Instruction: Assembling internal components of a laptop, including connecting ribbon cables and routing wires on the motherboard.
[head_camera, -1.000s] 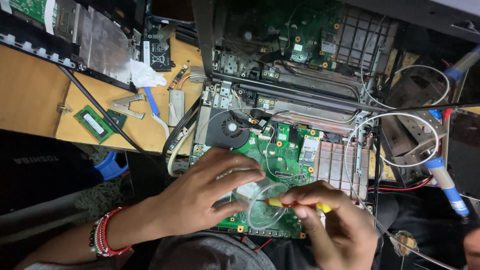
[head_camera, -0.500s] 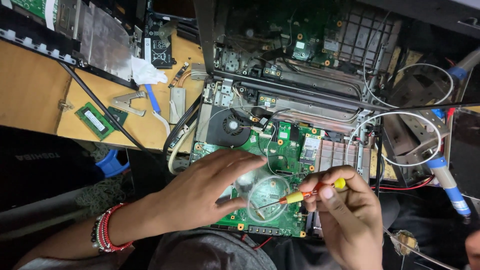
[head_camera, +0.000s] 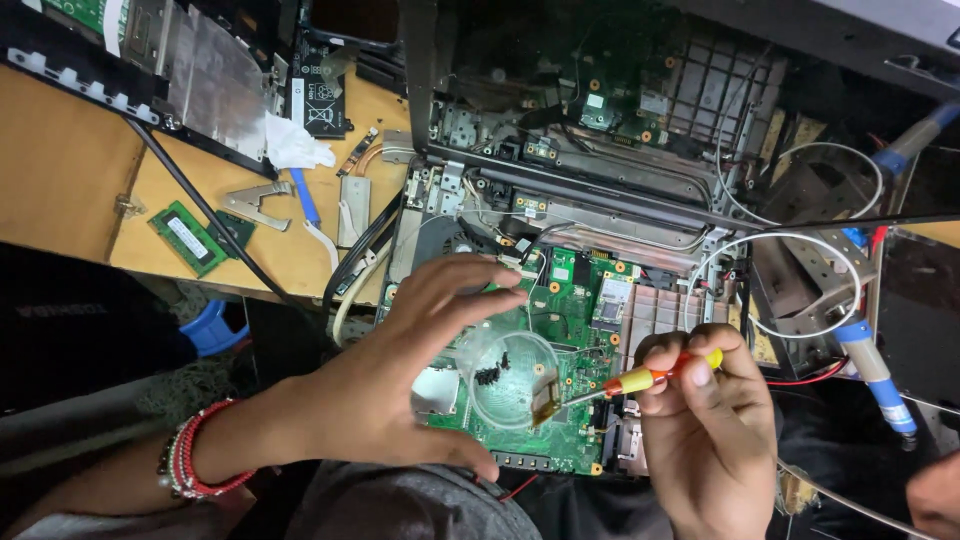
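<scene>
A clear round dish (head_camera: 515, 380) on the green board (head_camera: 570, 300) holds small dark screws (head_camera: 490, 374). The left hand (head_camera: 400, 380) arches over it at nine o'clock, fingers spread, gripping nothing. The right hand (head_camera: 705, 420), at three o'clock, is clamped on a screwdriver (head_camera: 640, 380) whose tip meets the dish rim.

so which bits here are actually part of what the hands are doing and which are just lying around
In use:
left hand
right hand
screwdriver
green circuit board
clear round dish

Lying about:
memory stick
metal pliers
white tissue
blue-tipped tool
</scene>
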